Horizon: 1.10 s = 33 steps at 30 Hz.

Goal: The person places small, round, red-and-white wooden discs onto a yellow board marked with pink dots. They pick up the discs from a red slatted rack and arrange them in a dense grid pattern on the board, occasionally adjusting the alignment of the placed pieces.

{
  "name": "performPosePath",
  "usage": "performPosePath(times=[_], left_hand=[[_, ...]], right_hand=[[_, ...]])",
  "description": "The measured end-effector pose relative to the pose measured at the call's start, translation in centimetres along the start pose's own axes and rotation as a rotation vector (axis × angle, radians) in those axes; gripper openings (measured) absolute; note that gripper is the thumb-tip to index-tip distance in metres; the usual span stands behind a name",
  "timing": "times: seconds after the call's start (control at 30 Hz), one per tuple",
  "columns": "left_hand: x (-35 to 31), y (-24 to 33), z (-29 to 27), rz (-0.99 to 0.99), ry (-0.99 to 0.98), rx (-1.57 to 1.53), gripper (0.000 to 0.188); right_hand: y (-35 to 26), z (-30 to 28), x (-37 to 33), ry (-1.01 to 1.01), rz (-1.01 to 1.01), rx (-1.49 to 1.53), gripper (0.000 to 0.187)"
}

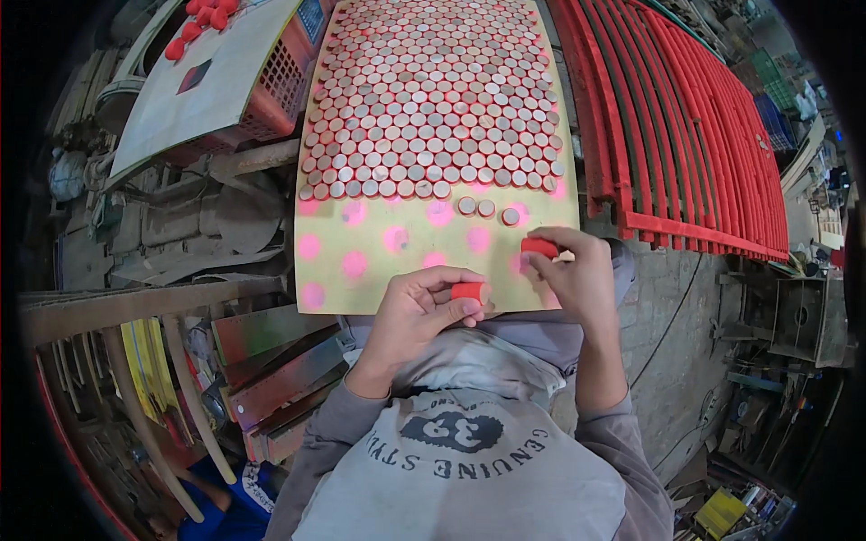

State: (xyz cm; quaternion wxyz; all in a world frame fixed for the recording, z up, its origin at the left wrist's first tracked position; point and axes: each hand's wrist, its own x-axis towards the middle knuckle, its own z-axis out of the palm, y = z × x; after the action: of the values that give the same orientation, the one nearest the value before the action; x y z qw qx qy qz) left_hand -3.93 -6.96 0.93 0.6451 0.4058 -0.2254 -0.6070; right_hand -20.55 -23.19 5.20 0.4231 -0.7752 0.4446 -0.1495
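Note:
Close to the board's near edge, my left hand (424,307) is closed around a short red cylinder (468,293) with a bare, pale end. To the right, my right hand (573,270) pinches another red cylinder (538,247) just over the board. The pale yellow board (397,279) carries pink round paint marks along its near part. Beyond them, many red-sided cylinders (424,117) stand upright in tight rows with pale round tops. Between those rows and my right hand are three loose cylinders (486,208).
On the right lies a rack of red slats (686,135). At the upper left, a white sheet (198,90) with red pieces (203,18) rests over a pink plastic crate (287,77). Painted planks (280,370) and wooden bars (135,397) are at the lower left.

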Motion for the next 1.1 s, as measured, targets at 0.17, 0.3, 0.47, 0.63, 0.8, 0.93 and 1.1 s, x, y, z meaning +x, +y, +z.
performPosePath(times=[0.17, 0.3, 0.47, 0.63, 0.8, 0.93, 1.1], left_hand=[[-0.8, -0.1, -0.3, 0.015, 0.053, 0.036, 0.030], [-0.9, 0.0, -1.2, 0.041, 0.079, 0.075, 0.031], [-1.3, -0.2, -1.5, 0.038, 0.075, 0.000, 0.031], [-0.9, 0.0, -1.6, -0.011, 0.044, 0.046, 0.031], [-0.6, 0.0, -1.3, -0.015, 0.007, -0.003, 0.031], [-0.6, -0.2, -1.4, -0.024, 0.021, -0.016, 0.032], [-0.9, -0.2, -1.5, -0.047, 0.029, 0.001, 0.031]], right_hand=[[1.7, 0.7, 2.5, 0.111, -0.070, -0.192, 0.023], [1.7, 1.0, 3.7, 0.094, -0.093, -0.269, 0.024], [2.7, -0.1, 2.8, 0.149, -0.109, -0.257, 0.029], [2.5, -0.6, 2.7, 0.078, -0.079, -0.427, 0.031], [2.4, -0.7, 3.0, 0.066, -0.121, -0.325, 0.028], [2.5, -0.3, 3.1, 0.031, -0.171, -0.281, 0.027], [2.4, -0.5, 2.6, 0.127, -0.146, -0.338, 0.027]])
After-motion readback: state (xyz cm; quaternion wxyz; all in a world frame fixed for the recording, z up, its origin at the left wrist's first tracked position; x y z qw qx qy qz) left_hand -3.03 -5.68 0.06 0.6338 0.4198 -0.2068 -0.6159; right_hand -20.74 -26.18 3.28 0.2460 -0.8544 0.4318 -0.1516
